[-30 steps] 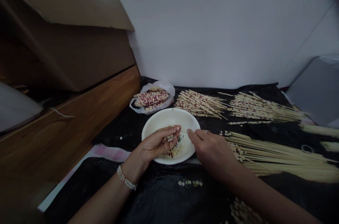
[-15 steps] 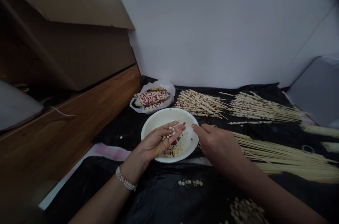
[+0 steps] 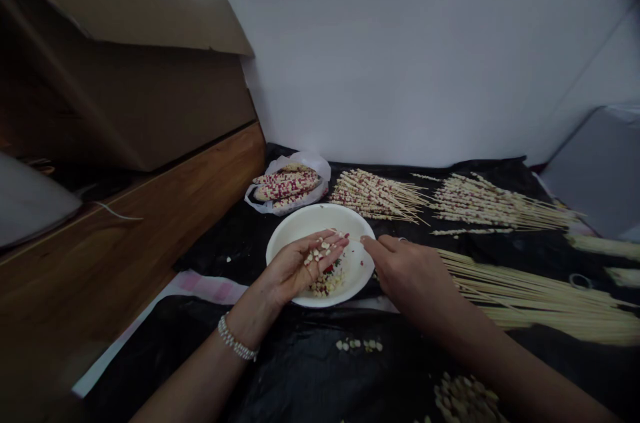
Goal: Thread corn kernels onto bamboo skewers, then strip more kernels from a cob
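My left hand (image 3: 295, 269) is cupped palm up over a white plate (image 3: 357, 269), with pale corn kernels (image 3: 317, 255) lying in it. A heap of kernels with some red and green bits (image 3: 326, 283) sits in the plate beneath that hand. My right hand (image 3: 405, 273) pinches a thin skewer (image 3: 354, 236) whose tip reaches toward my left fingers. A beaded bracelet (image 3: 236, 343) circles my left wrist.
A plastic bag (image 3: 255, 199) holds speckled corn cobs (image 3: 286, 186) behind the plate. Bundles of kernel-threaded skewers (image 3: 375, 195) and bare skewers (image 3: 540, 299) lie on a black plastic sheet (image 3: 240, 243), with loose kernels (image 3: 357, 345) nearby. A wooden edge (image 3: 150, 209) runs along the left.
My left hand has turned further palm up, showing more kernels. My right hand has moved slightly up and away from the plate's right side, with the skewer now visible.
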{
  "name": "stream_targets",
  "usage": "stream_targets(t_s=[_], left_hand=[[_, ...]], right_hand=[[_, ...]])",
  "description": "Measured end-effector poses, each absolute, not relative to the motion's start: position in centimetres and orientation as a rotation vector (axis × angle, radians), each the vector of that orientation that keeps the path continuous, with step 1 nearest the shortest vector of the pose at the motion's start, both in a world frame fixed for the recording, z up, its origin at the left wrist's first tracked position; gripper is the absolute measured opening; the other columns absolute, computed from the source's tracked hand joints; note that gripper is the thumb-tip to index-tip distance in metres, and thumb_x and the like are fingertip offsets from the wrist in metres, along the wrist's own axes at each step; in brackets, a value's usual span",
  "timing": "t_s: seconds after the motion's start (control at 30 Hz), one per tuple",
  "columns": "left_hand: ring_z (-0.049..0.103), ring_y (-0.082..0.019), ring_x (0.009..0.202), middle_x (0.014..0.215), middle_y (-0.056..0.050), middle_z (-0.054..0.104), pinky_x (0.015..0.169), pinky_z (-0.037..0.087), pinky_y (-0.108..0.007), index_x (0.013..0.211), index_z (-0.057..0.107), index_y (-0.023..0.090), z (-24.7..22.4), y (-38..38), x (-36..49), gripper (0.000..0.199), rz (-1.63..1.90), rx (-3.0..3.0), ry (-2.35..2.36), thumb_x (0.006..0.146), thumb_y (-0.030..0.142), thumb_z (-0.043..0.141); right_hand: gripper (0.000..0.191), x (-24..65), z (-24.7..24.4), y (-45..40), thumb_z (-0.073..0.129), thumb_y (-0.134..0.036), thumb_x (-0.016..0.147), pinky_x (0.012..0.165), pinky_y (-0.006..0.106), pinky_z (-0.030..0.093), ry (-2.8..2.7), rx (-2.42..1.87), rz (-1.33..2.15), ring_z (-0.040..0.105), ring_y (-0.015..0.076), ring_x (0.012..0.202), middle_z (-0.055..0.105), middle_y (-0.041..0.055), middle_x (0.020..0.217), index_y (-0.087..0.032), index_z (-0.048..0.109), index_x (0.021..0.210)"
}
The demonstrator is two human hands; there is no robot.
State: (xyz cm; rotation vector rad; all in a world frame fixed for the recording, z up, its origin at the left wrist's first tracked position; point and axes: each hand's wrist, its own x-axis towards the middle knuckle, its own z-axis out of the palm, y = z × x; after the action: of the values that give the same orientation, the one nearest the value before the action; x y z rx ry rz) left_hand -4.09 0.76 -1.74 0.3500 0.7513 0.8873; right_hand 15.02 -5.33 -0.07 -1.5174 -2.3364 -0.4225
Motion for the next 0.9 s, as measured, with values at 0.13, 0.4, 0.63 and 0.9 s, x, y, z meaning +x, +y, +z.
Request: stream_targets(t_s=[0.13,0.4,0.63,0.9], left_hand=[[0.064,-0.024,0.106,0.105,-0.017,0.070,0.088,0.055,-0.031,0.108,0.063,0.007,-1.8,0.7,-4.0,0.034,0.912,0.381,0.740,0.079,-0.006,0.049],[0.066,-0.022,0.102,0.105,-0.014,0.070,0.088,0.055,-0.032,0.102,0.066,0.009,-2.3,0.7,-4.0,0.026,1.006,0.463,0.772,0.079,0.000,0.058],[0.067,-0.019,0.096,0.104,-0.013,0.070,0.086,0.056,-0.027,0.101,0.067,0.008,-2.3,0.7,-4.1,0.024,1.016,0.494,0.795,0.079,0.001,0.060],[0.067,-0.013,0.075,0.084,-0.010,0.069,0.071,0.057,-0.021,0.100,0.068,0.006,-1.4,0.7,-3.7,0.022,0.996,0.379,0.855,0.080,0.002,0.059]], right_hand=[[0.024,14.8,0.3,-5.5,0.046,-0.005,0.078,0.051,0.028,0.021,-2.342,-1.549,-0.405,0.051,0.0124,0.059,0.060,0.0013,0.071,-0.018,0.062,0.091],[0.023,14.6,0.3,-5.5,0.047,-0.003,0.077,0.049,0.029,0.016,-2.383,-1.573,-0.314,0.052,0.0132,0.057,0.060,0.0018,0.070,-0.018,0.061,0.086],[0.024,14.5,0.6,-5.6,0.046,-0.002,0.077,0.050,0.029,0.018,-2.404,-1.613,-0.311,0.054,0.0135,0.059,0.061,0.0019,0.072,-0.019,0.060,0.088],[0.021,14.6,0.1,-5.4,0.049,-0.004,0.077,0.050,0.028,0.016,-2.351,-1.619,-0.335,0.053,0.0135,0.058,0.060,0.0017,0.070,-0.018,0.061,0.086]])
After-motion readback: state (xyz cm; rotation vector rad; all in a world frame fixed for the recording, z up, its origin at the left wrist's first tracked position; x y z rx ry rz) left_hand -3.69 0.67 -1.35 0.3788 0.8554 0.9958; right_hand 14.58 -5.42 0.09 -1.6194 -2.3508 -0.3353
